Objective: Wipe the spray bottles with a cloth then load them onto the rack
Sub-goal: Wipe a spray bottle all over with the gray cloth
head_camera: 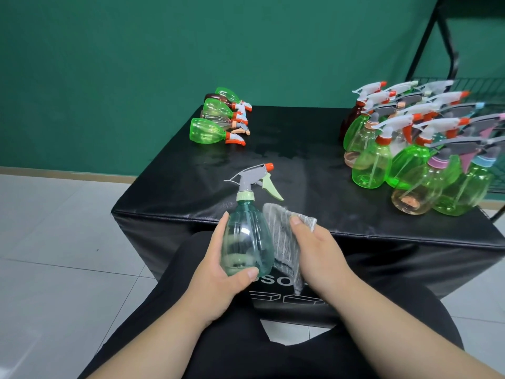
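Clearly the wiping step is in hand, seen from the head camera. The left hand is wrapped round the lower body of a teal spray bottle, thumb across its front. It holds the bottle upright over the person's lap, at the near edge of the black padded worktop. The right hand presses a grey ribbed cloth against the bottle's right flank, thumb on top of the fabric and fingers hidden beneath it. So both hands are occupied and set close together, with the bottle between them. The teal bottle's clear body looks empty, though a thin film of liquid at the bottom could not be ruled out. The next move probably calls for turning the bottle in the left hand so the cloth reaches the unwiped faces and the grey trigger head. After that it must be carried well to the right, where the black rack stands. At the far left of the worktop a small cluster of lying bottles, green, clear and brown, seem to hold nothing. On the right a crowd of upright bottles stands tightly packed. Dip tubes show through their walls and no clear liquid level is visible. Whether any of them already sit in the rack's wire basket I cannot tell.
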